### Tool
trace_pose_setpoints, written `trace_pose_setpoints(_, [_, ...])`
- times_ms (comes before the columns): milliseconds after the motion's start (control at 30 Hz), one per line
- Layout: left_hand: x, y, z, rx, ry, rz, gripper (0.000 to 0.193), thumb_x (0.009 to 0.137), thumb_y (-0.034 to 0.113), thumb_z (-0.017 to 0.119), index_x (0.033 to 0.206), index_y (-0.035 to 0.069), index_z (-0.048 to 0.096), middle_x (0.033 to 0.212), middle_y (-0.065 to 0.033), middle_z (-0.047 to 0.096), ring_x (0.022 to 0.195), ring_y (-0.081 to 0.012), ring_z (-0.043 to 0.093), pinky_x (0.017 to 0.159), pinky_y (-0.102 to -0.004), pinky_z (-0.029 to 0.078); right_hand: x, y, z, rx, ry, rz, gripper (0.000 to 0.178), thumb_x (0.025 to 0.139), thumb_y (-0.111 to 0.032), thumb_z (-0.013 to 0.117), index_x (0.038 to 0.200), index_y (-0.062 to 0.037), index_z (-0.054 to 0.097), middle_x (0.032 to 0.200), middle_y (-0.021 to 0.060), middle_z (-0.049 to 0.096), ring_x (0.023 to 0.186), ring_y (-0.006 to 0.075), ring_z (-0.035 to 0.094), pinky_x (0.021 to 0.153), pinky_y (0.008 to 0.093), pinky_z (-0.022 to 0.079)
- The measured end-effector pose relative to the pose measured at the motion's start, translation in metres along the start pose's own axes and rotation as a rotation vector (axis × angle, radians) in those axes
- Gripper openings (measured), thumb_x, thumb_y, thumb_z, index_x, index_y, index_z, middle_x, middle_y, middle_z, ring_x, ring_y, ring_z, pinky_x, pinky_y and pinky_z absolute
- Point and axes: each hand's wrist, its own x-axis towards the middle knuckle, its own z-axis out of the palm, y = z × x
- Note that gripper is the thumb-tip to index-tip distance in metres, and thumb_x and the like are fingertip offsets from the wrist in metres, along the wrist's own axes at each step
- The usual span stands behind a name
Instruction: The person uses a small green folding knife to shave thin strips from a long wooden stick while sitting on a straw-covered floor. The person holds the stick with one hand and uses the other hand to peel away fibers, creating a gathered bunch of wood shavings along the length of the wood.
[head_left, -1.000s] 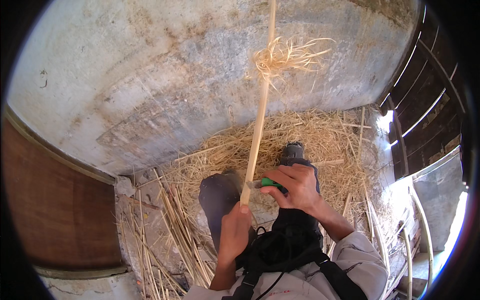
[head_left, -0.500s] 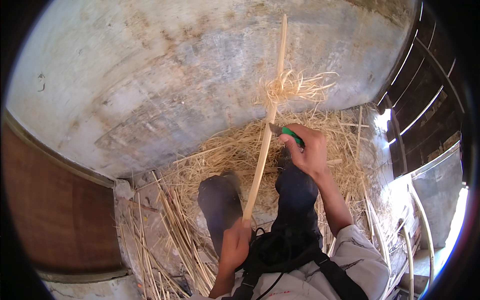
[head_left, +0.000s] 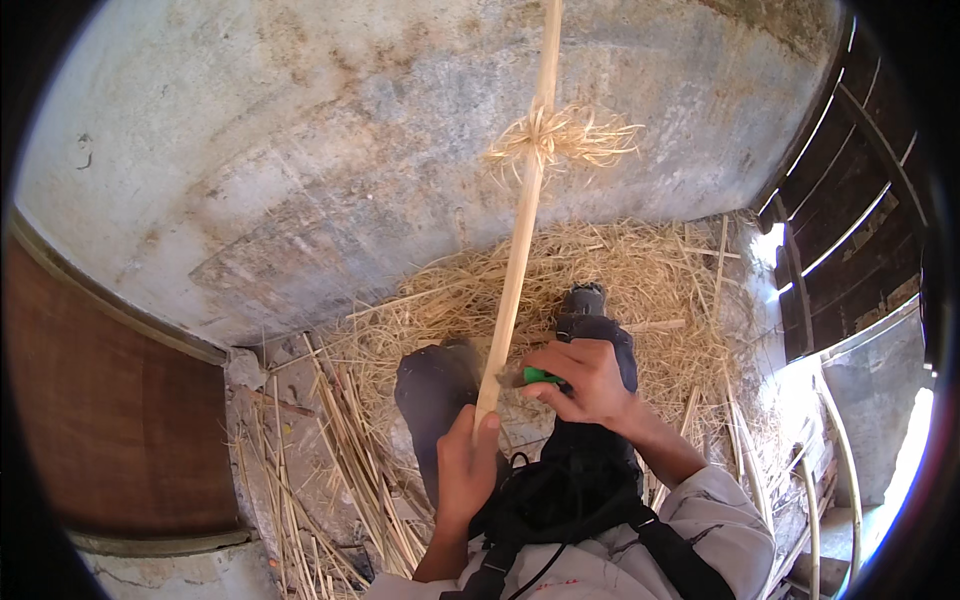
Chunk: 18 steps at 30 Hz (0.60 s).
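Note:
My left hand (head_left: 467, 466) is closed round the lower end of a long pale wooden strip (head_left: 512, 285). The strip slants up and away from me, over my left knee, past the top of the picture. A tuft of curled shavings (head_left: 560, 138) clings to its far part. In my right hand (head_left: 590, 382) is a knife (head_left: 538, 376) with a green handle and a short dark blade. That blade rests at the strip's right edge, slightly above my left hand. The fingers of my right hand wrap the handle and hide part of it.
A heap of straw-like shavings (head_left: 640, 270) covers the floor round my feet. Several thin strips (head_left: 350, 450) lie to the left, beside a brown panel (head_left: 120, 400). A stained wall (head_left: 330, 150) stands ahead; dark slats (head_left: 850, 200) and long curved strips (head_left: 845, 450) are at the right.
My right hand has brought the knife down the strip toward my left hand. The strip's far end has risen past the picture's top, and its shavings tuft sits higher and further left.

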Motion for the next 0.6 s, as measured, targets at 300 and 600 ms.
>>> trace_pose_setpoints(300, [-0.002, 0.006, 0.008, 0.024, -0.047, -0.088, 0.032, 0.112, 0.026, 0.054, 0.108, -0.005, 0.063, 0.073, -0.0206, 0.062, 0.062, -0.0261, 0.060, 0.065, -0.0409, 0.050, 0.002, -0.004, -0.002, -0.138, 0.064, -0.049, 0.032, 0.085, -0.040, 0.086, 0.100, -0.0130, 0.076, 0.078, 0.0019, 0.067, 0.058, 0.0235, 0.063, 0.054, 0.0360, 0.049])
trace_pose_setpoints(600, [-0.008, 0.006, 0.005, 0.021, -0.058, -0.076, 0.037, 0.113, 0.029, 0.052, 0.107, -0.006, 0.063, 0.069, -0.0152, 0.059, 0.062, -0.0175, 0.057, 0.061, -0.0385, 0.048, 0.008, -0.002, -0.006, -0.187, 0.111, -0.056, 0.033, 0.084, -0.041, 0.086, 0.100, -0.0137, 0.078, 0.074, -0.0008, 0.065, 0.056, 0.0206, 0.063, 0.053, 0.0330, 0.049])
